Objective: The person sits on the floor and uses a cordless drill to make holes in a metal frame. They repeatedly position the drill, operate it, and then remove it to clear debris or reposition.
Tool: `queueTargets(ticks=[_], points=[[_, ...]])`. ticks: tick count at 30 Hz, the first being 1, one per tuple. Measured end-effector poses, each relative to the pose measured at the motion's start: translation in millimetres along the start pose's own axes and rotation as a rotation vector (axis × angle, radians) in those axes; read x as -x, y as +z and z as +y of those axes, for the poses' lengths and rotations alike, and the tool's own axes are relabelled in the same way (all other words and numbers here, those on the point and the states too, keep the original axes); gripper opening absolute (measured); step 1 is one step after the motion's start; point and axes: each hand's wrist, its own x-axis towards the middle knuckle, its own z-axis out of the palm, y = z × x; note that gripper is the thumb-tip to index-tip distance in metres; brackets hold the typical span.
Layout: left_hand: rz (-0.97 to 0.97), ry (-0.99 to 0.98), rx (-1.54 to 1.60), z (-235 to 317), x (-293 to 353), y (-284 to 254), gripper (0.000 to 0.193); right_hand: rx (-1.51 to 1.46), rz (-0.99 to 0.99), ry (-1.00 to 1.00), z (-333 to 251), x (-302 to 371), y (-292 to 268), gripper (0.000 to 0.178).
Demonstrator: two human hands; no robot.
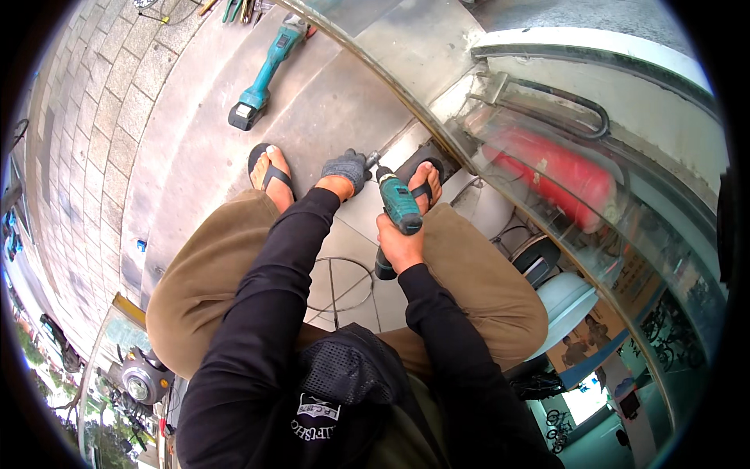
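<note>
My right hand (401, 241), bare, grips the handle of a teal and black cordless drill (400, 202). The drill's chuck points away from me, toward a small metal part (373, 159). That part sits at the fingertips of my left hand (345, 167), which wears a dark grey glove. The glove's fingers are closed around the part, and its exact kind is too small to make out. Drill tip and metal part are close together; whether they touch I cannot tell. Both hands are low, between my sandalled feet (273, 173).
A teal cordless angle grinder (269, 74) lies on the step to the far left, beyond it several hand tools (238, 9). A glass panel's edge (422, 109) runs diagonally on the right, a red cylinder (558, 176) behind it. Below my hands stands a round wire frame (332, 285).
</note>
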Motion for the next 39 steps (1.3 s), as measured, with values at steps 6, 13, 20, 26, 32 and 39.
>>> queueTargets(ticks=[6,13,20,26,32,39], points=[[-0.023,-0.024,-0.041,3,-2,3,0.045,0.035,-0.009,-0.001,-2,-4,4,0.011],[-0.123,-0.03,-0.13,23,14,-48,0.038,0.162,0.0,0.055,-5,-6,3,0.026],[-0.088,0.029,-0.183,22,3,-52,0.04,0.214,0.048,-0.006,-22,-4,8,0.028],[-0.039,-0.061,-0.114,7,0,-48,0.041,0.348,0.084,-0.117,-40,-1,7,0.029],[0.016,-0.125,-0.062,3,0,-39,0.033,0.409,0.007,-0.014,-44,-4,3,0.032],[0.08,-0.107,-0.039,4,-1,-21,0.026,0.556,-0.052,-0.01,-62,-9,4,0.034]])
